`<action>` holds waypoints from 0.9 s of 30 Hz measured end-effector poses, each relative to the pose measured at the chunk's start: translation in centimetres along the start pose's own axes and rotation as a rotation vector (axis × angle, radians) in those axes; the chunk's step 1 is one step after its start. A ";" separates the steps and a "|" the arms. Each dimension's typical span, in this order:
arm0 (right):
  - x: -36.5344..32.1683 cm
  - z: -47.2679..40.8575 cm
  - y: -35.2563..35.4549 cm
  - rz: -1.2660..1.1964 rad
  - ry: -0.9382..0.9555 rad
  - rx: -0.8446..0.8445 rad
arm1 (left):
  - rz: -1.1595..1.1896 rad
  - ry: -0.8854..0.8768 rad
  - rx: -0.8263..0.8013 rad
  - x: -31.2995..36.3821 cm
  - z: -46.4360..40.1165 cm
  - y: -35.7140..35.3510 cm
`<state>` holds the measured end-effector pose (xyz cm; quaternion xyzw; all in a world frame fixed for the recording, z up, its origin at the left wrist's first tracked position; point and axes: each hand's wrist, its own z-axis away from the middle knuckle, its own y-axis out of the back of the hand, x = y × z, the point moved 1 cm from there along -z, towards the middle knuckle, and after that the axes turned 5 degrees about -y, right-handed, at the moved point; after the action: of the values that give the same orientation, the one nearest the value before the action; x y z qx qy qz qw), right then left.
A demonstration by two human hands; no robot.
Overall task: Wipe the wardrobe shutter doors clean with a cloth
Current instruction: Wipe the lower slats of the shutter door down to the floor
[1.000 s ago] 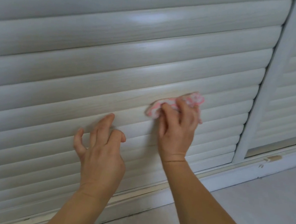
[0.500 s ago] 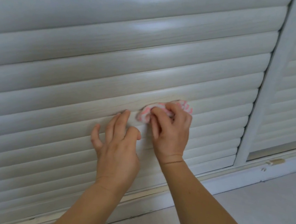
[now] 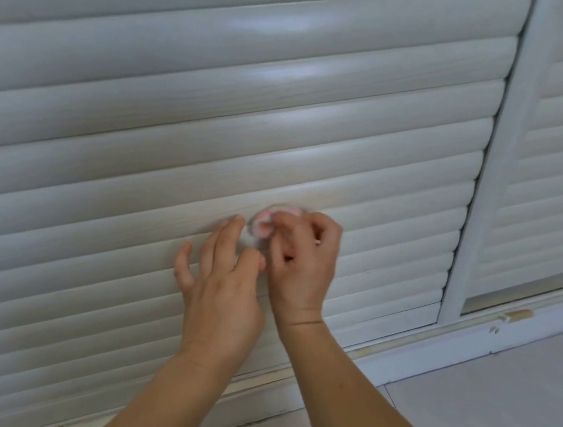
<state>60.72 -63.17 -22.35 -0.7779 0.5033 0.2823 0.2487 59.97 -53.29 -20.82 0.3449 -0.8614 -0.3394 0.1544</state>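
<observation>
Low view along the foot of a wardrobe. Two hands in frame, one cloth, two shutter doors.

The left-hand shutter door fills most of the view, pale rounded slats running horizontally. Its right edge meets a white upright frame post; beyond the post lies the second shutter door, of narrower slats, only partly in frame. Below both runs a white bottom rail, then pale floor at lower right. A small tan mark or chip sits on the rail near the second door's base.

The cloth, pink and white, bunched small and blurred, lies against a slat in the lower middle of the big door, well in from the post. The right hand grips it, fingers curled over the wad and holding it to the slat. The left hand lies just beside, touching or nearly touching the right; its fingers are fairly straight and slightly spread, tips resting on the slats at the cloth's left edge. Whether they touch the cloth itself cannot be told through the blur.

Open slat surface extends far to the left of the hands and above them; less to the right before the post; several slats remain below before the rail. Both forearms enter from the bottom edge, bare.
</observation>
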 end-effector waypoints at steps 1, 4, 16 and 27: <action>-0.3 0.4 -0.4 0.016 0.047 -0.050 | 0.003 0.013 0.004 -0.1 0.0 0.0; -0.4 0.1 -0.3 0.121 0.179 -0.078 | -0.008 0.040 0.000 -0.4 0.0 0.0; 3.3 -3.9 2.4 0.073 0.037 0.069 | 0.044 -0.078 0.008 1.0 -0.9 -0.6; 4.6 -9.8 6.7 -0.129 -0.501 0.389 | 0.076 -0.082 -0.087 2.1 -1.0 -1.3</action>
<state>57.91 -75.21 -19.22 -0.6524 0.4207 0.3473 0.5261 59.66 -55.93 -20.91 0.2906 -0.8640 -0.3842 0.1466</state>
